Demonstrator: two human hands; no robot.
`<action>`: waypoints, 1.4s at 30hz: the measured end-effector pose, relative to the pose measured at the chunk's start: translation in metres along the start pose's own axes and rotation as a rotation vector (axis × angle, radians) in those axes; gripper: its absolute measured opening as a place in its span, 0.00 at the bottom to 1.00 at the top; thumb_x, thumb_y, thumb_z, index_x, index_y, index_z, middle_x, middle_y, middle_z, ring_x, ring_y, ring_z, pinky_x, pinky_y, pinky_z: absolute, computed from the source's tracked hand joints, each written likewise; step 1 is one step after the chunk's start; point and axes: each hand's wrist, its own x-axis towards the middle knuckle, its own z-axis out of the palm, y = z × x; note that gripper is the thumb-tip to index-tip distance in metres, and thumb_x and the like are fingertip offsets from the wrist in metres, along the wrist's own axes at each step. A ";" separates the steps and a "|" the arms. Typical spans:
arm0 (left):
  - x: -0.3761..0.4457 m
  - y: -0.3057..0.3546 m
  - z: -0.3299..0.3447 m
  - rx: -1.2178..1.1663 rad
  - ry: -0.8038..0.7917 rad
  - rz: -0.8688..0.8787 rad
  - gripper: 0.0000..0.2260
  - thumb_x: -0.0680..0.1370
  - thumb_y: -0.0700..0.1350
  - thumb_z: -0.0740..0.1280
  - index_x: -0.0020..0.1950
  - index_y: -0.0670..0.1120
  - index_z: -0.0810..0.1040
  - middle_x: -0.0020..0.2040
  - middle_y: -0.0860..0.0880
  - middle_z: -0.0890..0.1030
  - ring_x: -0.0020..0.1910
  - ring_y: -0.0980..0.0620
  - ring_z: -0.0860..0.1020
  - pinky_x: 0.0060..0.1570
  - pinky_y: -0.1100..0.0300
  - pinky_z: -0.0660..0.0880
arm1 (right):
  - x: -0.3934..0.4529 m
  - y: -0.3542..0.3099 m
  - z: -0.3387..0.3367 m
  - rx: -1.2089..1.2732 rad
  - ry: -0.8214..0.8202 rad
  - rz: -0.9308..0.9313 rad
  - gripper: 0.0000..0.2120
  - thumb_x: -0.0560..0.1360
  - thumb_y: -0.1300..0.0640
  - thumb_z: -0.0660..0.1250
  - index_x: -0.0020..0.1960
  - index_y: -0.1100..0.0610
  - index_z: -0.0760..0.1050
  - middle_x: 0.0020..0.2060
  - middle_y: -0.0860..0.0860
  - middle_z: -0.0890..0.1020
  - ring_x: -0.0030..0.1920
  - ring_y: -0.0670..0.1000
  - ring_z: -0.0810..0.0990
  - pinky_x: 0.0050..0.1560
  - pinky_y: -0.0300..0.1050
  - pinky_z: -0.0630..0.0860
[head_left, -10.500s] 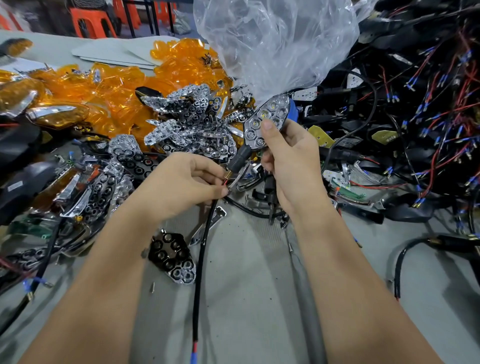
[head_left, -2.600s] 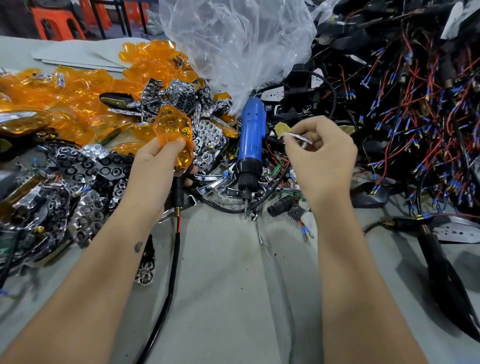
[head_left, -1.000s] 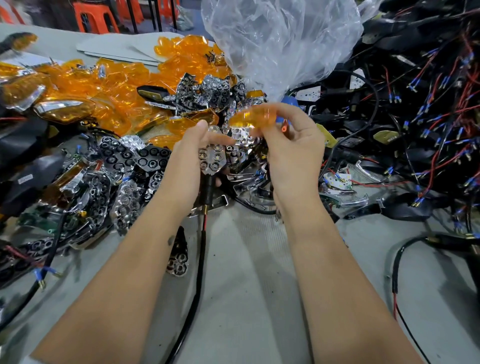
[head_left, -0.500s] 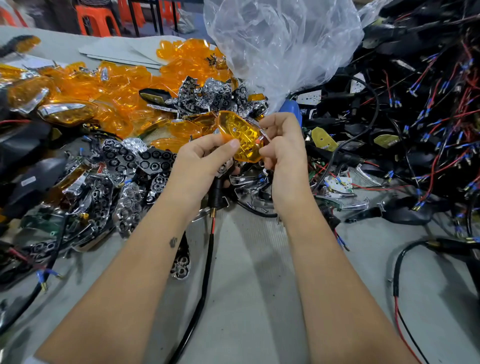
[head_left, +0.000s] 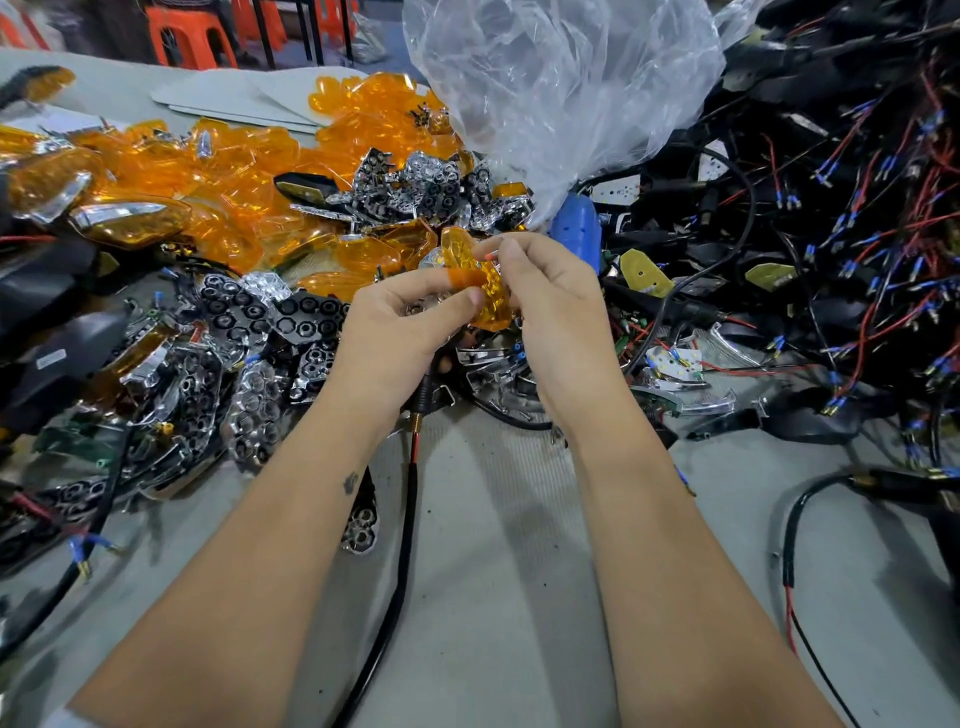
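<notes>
Pinching orange lens (head_left: 491, 293) with left hand (head_left: 395, 332) and right hand (head_left: 553, 306) over the worktop's (head_left: 493, 545) middle beside the parts heap, tilted edge-on now, flatter a moment ago, probably snapping onto silver reflector (head_left: 429, 258).

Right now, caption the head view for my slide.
Left hand and right hand grip an amber lens over a grey table heaped with spare lenses, chrome reflectors and wire harnesses.
</notes>
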 end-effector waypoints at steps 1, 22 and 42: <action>0.000 0.000 0.000 -0.013 0.015 -0.002 0.02 0.71 0.47 0.74 0.42 0.53 0.87 0.33 0.53 0.81 0.32 0.54 0.77 0.26 0.64 0.70 | 0.000 0.001 0.000 0.007 0.009 -0.006 0.09 0.81 0.55 0.61 0.49 0.50 0.81 0.52 0.54 0.82 0.50 0.48 0.77 0.54 0.47 0.74; 0.000 -0.001 -0.001 -0.058 0.017 -0.001 0.04 0.71 0.47 0.74 0.44 0.54 0.88 0.33 0.53 0.79 0.32 0.56 0.76 0.25 0.64 0.69 | -0.003 0.005 0.007 0.127 0.138 -0.055 0.09 0.77 0.64 0.69 0.45 0.49 0.80 0.40 0.45 0.82 0.44 0.43 0.79 0.49 0.39 0.76; -0.006 0.007 -0.001 -0.062 0.020 -0.022 0.06 0.75 0.42 0.73 0.44 0.53 0.87 0.38 0.51 0.82 0.34 0.56 0.76 0.28 0.64 0.70 | -0.008 0.005 0.001 0.026 0.068 -0.115 0.09 0.77 0.60 0.71 0.52 0.46 0.83 0.51 0.52 0.76 0.47 0.40 0.76 0.52 0.35 0.72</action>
